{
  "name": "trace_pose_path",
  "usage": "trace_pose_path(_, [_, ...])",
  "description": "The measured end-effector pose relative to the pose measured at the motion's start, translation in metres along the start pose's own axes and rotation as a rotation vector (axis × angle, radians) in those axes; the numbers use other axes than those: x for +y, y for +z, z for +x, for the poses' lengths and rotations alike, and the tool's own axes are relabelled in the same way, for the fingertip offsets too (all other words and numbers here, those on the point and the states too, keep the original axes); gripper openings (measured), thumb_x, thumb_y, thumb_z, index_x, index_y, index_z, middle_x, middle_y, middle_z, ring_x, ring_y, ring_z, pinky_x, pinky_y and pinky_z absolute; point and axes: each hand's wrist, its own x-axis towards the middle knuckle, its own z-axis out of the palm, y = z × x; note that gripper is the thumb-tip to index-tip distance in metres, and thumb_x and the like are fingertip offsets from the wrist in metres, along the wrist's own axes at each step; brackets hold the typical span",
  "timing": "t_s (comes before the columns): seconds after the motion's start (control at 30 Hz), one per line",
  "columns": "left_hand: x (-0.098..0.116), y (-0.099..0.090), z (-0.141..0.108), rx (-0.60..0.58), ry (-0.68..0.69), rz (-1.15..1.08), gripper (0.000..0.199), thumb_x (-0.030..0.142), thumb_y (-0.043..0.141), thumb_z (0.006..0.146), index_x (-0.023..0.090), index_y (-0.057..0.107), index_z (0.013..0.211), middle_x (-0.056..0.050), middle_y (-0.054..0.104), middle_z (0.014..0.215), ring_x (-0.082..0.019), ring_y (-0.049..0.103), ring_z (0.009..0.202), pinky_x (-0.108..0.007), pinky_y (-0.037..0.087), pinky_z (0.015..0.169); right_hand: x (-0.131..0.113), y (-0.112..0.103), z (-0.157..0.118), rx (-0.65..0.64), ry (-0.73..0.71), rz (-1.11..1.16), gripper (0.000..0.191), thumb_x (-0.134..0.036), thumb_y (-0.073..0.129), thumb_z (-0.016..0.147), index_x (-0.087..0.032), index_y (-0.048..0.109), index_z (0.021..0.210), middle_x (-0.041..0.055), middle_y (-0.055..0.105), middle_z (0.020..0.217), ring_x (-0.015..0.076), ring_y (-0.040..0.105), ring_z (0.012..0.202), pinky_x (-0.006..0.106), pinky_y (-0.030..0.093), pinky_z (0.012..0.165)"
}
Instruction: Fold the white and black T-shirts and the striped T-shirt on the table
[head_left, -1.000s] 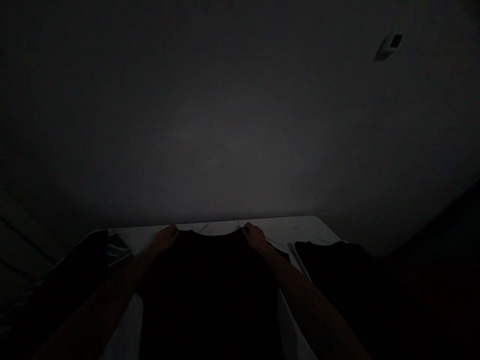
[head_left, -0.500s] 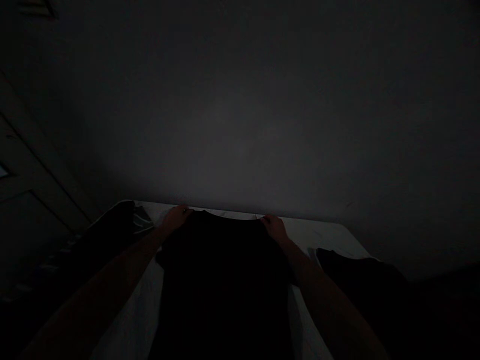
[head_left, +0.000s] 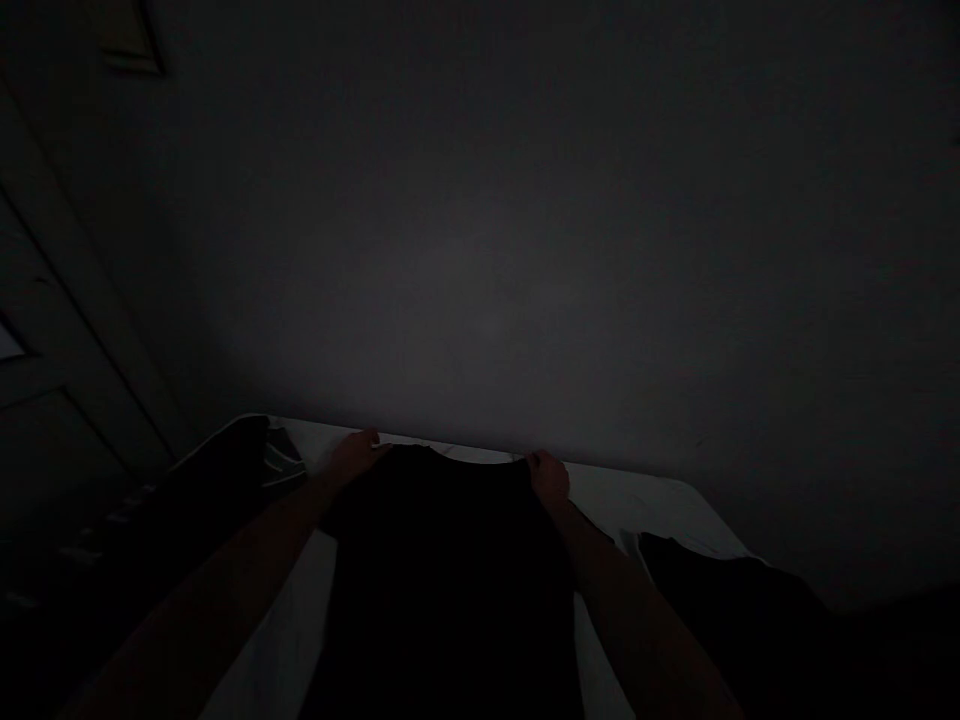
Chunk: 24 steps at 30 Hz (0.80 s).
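A black T-shirt [head_left: 450,580] lies spread over the pale table, its neckline towards the wall and its lower part running out of view at the bottom. My left hand [head_left: 355,455] is closed on the shirt's left shoulder, thumb side up. At the other side of the neckline, my right hand [head_left: 550,478] pinches the right shoulder. Between the two hands the collar edge hangs in a shallow curve. Deep shadow hides the shirt's folds and most of the fingertips.
Dark clothing [head_left: 217,470] with a grey, white-lined part lies at the table's left end. Another black garment [head_left: 727,590] lies on the right. The marbled white table [head_left: 660,500] meets a grey wall [head_left: 480,250]. A panelled door [head_left: 45,330] stands far left.
The view has tilted up slightly, so the table and shirt sit lower. Both hands keep their hold at the shoulders, and the right sleeve edge now shows beyond my right forearm.
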Motion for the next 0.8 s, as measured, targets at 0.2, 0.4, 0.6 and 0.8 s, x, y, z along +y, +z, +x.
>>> trace_pose_path(0.2, [-0.047,-0.011,-0.025,-0.107,-0.004,-0.042,0.041,0.06,0.061,0.078,0.02,0.068,0.077,-0.011,0.074,0.084,-0.028,0.07,0.084,-0.034,0.048,0.074,0.04,-0.018,-0.013,-0.052,-0.093,-0.039,0.042,-0.043,0.041,0.104,-0.015,0.065,0.126,0.015,0.072,0.12,0.025,0.065,0.114,0.031,0.045,0.093])
trace_pose_path(0.4, [-0.06,-0.006,-0.042,-0.047,-0.021,-0.192,0.022,0.042,0.059,0.078,0.021,0.065,0.081,-0.003,0.07,0.079,-0.021,0.066,0.077,-0.029,0.048,0.07,0.096,-0.023,-0.047,-0.184,-0.114,-0.157,0.029,-0.043,0.059,0.095,-0.017,0.071,0.101,0.0154,0.073,0.104,0.0282,0.068,0.103,0.033,0.046,0.083])
trace_pose_path(0.6, [-0.065,-0.014,-0.046,0.168,-0.162,-0.317,0.028,0.038,0.047,0.087,0.018,0.059,0.102,-0.006,0.068,0.088,-0.022,0.065,0.084,-0.032,0.049,0.072,0.099,-0.03,-0.064,-0.093,0.077,-0.015,0.032,-0.041,0.043,0.103,-0.018,0.061,0.116,0.0126,0.075,0.102,0.0252,0.071,0.096,0.03,0.045,0.073])
trace_pose_path(0.8, [-0.066,-0.014,-0.084,0.089,-0.082,-0.43,0.044,0.027,0.076,0.06,0.02,0.061,0.1,-0.001,0.069,0.086,-0.022,0.067,0.082,-0.03,0.052,0.074,0.102,-0.035,-0.087,-0.128,0.013,-0.021,0.042,-0.05,0.052,0.098,-0.018,0.058,0.125,0.0136,0.073,0.114,0.0267,0.069,0.106,0.032,0.048,0.08])
